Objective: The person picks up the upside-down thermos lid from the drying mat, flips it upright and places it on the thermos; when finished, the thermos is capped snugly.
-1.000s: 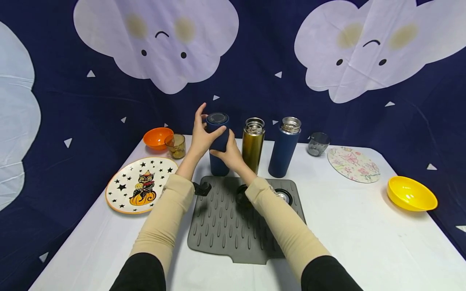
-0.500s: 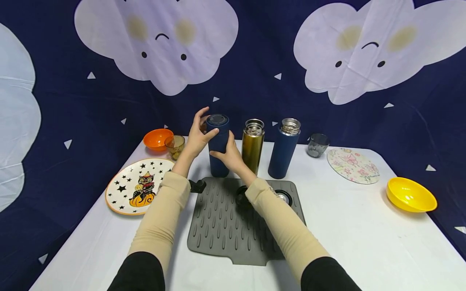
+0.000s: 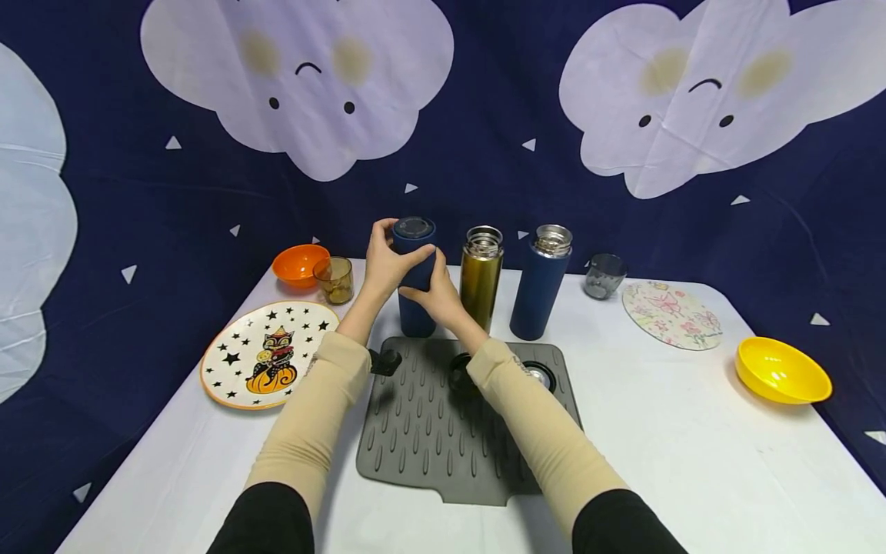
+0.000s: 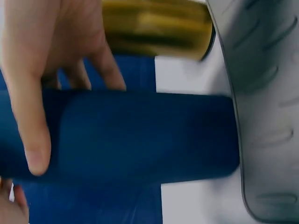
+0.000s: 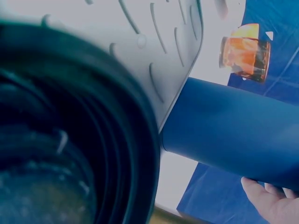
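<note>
— Dark blue, matte: that's the capped flask [image 3: 415, 277] I have both hands on. It stands upright on the white table [image 3: 692, 431], just past the far edge of the grey mat [image 3: 429, 431].

— How are your fingers set?

— My left hand [image 3: 388, 265] curls around the top, thumb across the front just under the lid, fingers wrapped behind. My right hand [image 3: 434, 296] grips the body lower down, fingers closed around its right side. In the left wrist view my thumb [image 4: 28, 126] lies flat on the blue wall, with the gold flask [image 4: 156, 28] beyond the fingers.

— What's beside your grip?

— Just right of my right fingers stands that gold flask [image 3: 481, 277], open at the top, and further right a second blue flask [image 3: 540, 281], also open. Left of my left fingers sit an amber glass [image 3: 334, 278] and an orange bowl [image 3: 300, 264]; nearer me, a star-patterned plate [image 3: 266, 352]. Under my right wrist, on the mat, lies a black lid [image 3: 460, 375], huge and blurred in the right wrist view. Far right: a smoky glass [image 3: 604, 275], a floral disc [image 3: 671, 313], a yellow bowl [image 3: 782, 369].
</note>
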Demonstrator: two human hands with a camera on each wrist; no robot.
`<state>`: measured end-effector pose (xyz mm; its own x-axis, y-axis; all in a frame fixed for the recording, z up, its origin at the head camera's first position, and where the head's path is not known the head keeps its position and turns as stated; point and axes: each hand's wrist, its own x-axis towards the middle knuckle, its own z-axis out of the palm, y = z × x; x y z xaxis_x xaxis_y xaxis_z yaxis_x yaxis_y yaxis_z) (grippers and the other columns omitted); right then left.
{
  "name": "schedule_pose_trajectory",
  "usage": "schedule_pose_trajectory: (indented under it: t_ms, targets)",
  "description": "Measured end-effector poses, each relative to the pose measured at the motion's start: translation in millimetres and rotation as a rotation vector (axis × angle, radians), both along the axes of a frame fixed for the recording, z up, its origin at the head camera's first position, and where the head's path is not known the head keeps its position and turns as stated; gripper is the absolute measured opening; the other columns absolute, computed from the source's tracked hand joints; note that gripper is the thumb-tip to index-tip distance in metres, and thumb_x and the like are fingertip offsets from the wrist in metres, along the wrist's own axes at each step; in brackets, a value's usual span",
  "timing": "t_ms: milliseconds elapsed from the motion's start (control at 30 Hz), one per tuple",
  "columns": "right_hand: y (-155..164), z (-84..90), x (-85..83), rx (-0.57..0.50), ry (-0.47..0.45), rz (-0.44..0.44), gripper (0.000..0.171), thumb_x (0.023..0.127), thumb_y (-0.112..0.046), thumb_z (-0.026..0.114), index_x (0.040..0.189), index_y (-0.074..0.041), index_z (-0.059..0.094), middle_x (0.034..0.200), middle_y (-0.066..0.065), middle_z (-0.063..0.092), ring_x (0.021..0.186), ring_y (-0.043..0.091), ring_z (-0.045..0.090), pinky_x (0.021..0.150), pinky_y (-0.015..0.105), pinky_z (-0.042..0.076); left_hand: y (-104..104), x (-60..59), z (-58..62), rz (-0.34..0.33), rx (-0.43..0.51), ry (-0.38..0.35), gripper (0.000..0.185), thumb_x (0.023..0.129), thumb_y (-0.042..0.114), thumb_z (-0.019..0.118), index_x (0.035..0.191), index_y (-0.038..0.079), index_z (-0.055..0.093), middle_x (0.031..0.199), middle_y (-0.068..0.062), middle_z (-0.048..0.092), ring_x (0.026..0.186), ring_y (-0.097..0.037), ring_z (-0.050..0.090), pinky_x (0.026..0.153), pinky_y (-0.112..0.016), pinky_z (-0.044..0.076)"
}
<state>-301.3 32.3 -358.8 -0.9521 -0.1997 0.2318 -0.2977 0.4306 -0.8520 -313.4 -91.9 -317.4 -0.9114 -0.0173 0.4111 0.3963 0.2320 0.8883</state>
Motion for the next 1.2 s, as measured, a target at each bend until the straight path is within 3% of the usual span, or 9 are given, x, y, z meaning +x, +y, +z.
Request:
schedule_pose_trajectory:
  t_ms: [67,133,400,600,900,1200]
  targets:
    - [0.4,0.1,-0.4,-0.004,0.016,0.005,0.094,0.084,-0.023,0.069,0.147,-0.006,0.000,0.149,0.018,0.019,0.132,0.029,0.032,0.107,0.039,0.029,2.0,0.2,0.4,0.067,-0.052,0.019,0.071,0.072,0.029,0.078,0.127,0.004,0.041,0.123,-0.014,0.047,0.110,-0.026,0.051,0.091,-0.038,0.043]
    - [0.5,0.2,-0.9,-0.009,0.027,0.006,0.094,0.083,-0.022,0.069,0.146,-0.005,0.002,0.148,0.018,0.022,0.131,0.029,0.034,0.106,0.040,0.030,1.5,-0.3,0.6,0.088,-0.067,0.038,0.067,0.071,0.027,0.078,0.125,0.004,0.046,0.121,-0.014,0.050,0.109,-0.027,0.052,0.091,-0.039,0.042]
    - [-1.0,1.1,-0.1,0.002,0.008,0.003,0.096,0.083,-0.023,0.070,0.146,-0.004,0.000,0.147,0.020,0.025,0.130,0.030,0.036,0.105,0.041,0.032,-9.9,-6.7,-1.4,-0.014,-0.028,0.014,0.060,0.073,0.023,0.078,0.125,0.009,0.052,0.114,-0.011,0.057,0.098,-0.022,0.049,0.077,-0.033,0.045]
    - [-0.1,3.2,-0.2,-0.026,0.007,0.014,0.095,0.083,-0.020,0.070,0.146,-0.006,0.001,0.145,0.020,0.027,0.128,0.030,0.038,0.104,0.041,0.032,-12.6,-10.5,0.2,-0.059,-0.026,-0.008,0.060,0.073,0.023,0.077,0.127,0.010,0.053,0.115,-0.012,0.057,0.097,-0.021,0.047,0.076,-0.032,0.044]
    - [6.9,8.9,1.9,0.002,-0.031,0.012,0.095,0.082,-0.021,0.071,0.147,-0.006,0.003,0.147,0.019,0.025,0.131,0.030,0.034,0.105,0.041,0.031,-11.3,-11.5,2.2,-0.083,-0.094,-0.036,0.065,0.075,0.028,0.076,0.130,0.011,0.048,0.119,-0.011,0.055,0.104,-0.024,0.048,0.085,-0.039,0.044]
    - [25.9,16.1,30.5,0.038,-0.193,0.052,0.087,0.084,-0.024,0.068,0.148,-0.015,0.010,0.145,0.019,0.030,0.130,0.037,0.034,0.099,0.048,0.038,-14.1,-7.9,1.2,-0.060,-0.137,-0.021,0.064,0.075,0.027,0.076,0.130,0.010,0.047,0.120,-0.011,0.054,0.108,-0.026,0.047,0.086,-0.042,0.043]
